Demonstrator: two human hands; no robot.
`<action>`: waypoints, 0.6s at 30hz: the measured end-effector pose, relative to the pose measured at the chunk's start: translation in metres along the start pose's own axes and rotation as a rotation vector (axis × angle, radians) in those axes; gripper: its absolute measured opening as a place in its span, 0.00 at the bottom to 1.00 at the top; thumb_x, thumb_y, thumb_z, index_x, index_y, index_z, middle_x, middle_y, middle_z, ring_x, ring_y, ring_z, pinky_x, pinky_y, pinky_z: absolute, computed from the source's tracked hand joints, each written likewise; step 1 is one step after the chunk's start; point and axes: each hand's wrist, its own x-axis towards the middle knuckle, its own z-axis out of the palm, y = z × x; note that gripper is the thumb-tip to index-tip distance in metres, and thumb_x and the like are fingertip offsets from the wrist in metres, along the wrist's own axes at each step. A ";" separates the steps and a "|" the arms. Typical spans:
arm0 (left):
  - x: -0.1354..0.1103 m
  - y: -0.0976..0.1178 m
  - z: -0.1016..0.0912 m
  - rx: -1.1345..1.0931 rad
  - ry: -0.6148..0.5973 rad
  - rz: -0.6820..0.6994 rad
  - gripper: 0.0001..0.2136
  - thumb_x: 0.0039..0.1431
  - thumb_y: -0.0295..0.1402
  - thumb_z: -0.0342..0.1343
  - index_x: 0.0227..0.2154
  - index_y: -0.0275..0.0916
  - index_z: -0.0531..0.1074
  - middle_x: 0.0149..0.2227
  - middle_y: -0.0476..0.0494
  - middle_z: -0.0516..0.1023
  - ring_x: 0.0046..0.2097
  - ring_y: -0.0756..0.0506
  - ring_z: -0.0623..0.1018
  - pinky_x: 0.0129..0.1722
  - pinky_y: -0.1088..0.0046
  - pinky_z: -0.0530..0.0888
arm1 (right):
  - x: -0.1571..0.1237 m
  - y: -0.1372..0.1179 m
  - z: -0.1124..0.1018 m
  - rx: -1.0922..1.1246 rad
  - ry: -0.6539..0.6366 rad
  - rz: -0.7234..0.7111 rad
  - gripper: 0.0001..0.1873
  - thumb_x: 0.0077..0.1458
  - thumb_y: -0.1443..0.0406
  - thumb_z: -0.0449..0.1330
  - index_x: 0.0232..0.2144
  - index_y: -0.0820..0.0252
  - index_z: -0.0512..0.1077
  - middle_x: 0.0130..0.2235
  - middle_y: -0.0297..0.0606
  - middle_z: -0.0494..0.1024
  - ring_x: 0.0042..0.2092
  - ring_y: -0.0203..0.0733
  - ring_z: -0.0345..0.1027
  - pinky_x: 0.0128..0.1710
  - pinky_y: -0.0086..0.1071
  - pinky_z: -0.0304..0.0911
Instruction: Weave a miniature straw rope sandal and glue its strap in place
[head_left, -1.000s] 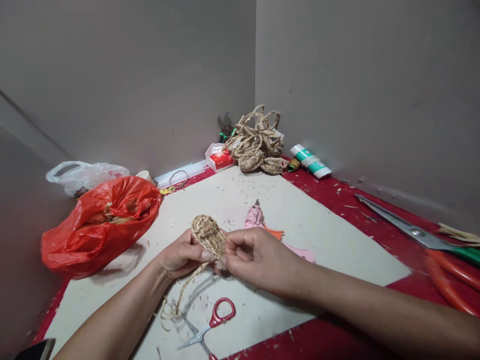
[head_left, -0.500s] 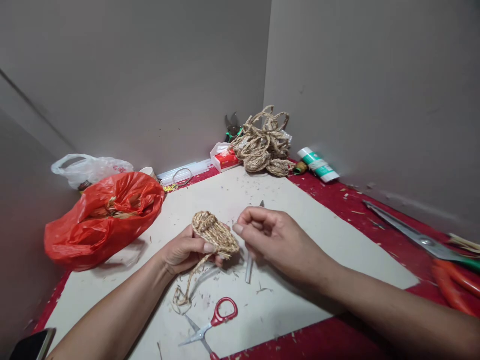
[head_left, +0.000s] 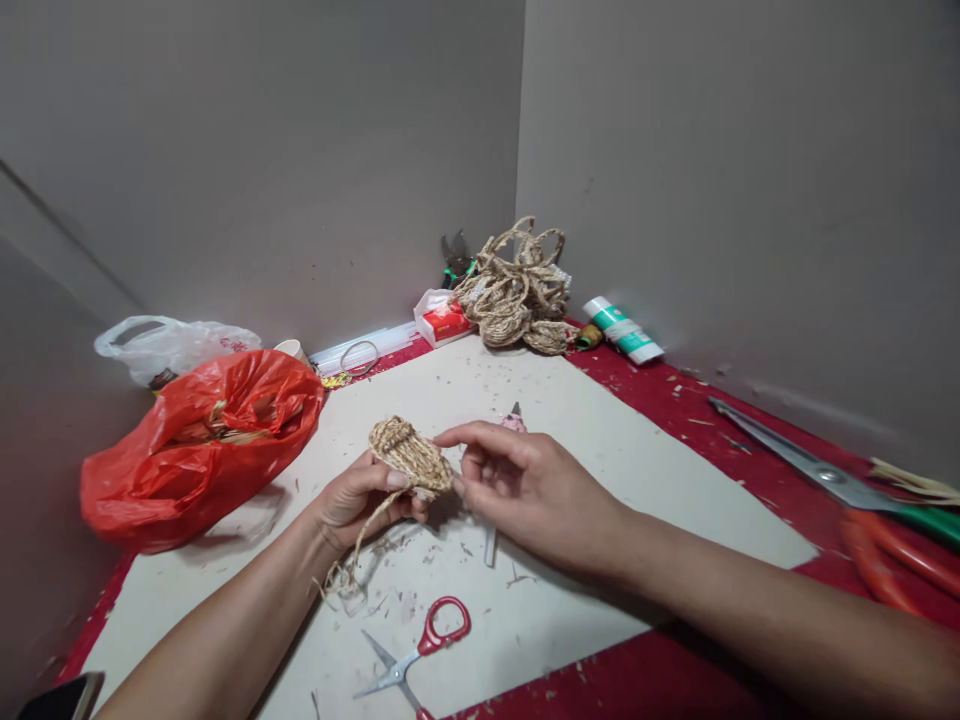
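My left hand (head_left: 367,500) is closed on a small slipper of braided straw (head_left: 411,458), thumb on its near side. A loose straw cord (head_left: 365,530) trails from it down to the board, ending in frayed strands. My right hand (head_left: 517,480) is at the slipper's right end, index finger stretched along the upper edge and thumb apart below, near the tip. Whether the fingertips press on the straw, I cannot tell. Below the hands lie small red-handled scissors (head_left: 405,665), blades open. A slim tool with a pale handle (head_left: 490,547) is partly hidden behind my right hand.
A pale board (head_left: 600,430) with straw scraps covers the red table. Left: an orange-red plastic bag (head_left: 202,450) with straw inside and a white bag (head_left: 176,345). Behind: coiled straw braid (head_left: 517,290) and a red tissue pack (head_left: 444,322). Right: large shears (head_left: 825,475).
My right hand's index finger has stretched out, from a bent, pinched pose, and now reaches the slipper's edge. The view has shifted slightly; the left hand still holds the slipper.
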 end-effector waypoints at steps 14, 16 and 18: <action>0.000 -0.002 -0.002 0.038 -0.044 -0.038 0.16 0.41 0.25 0.65 0.37 0.29 0.75 0.30 0.40 0.79 0.27 0.48 0.77 0.28 0.74 0.77 | 0.003 0.001 -0.008 -0.115 -0.108 -0.159 0.13 0.50 0.76 0.55 0.34 0.60 0.77 0.31 0.34 0.77 0.31 0.35 0.67 0.33 0.28 0.61; 0.000 -0.002 0.000 0.045 -0.059 -0.047 0.15 0.40 0.25 0.65 0.36 0.30 0.75 0.29 0.41 0.79 0.27 0.48 0.77 0.27 0.74 0.77 | 0.003 -0.001 -0.007 -0.032 -0.112 -0.066 0.11 0.50 0.74 0.55 0.31 0.60 0.76 0.29 0.33 0.76 0.30 0.34 0.66 0.31 0.28 0.60; 0.000 -0.003 0.001 0.050 -0.072 -0.052 0.15 0.40 0.25 0.65 0.35 0.30 0.75 0.27 0.42 0.78 0.27 0.48 0.76 0.27 0.74 0.76 | 0.003 -0.002 -0.006 0.043 -0.117 0.020 0.08 0.50 0.73 0.56 0.30 0.61 0.75 0.27 0.31 0.74 0.29 0.33 0.63 0.29 0.27 0.59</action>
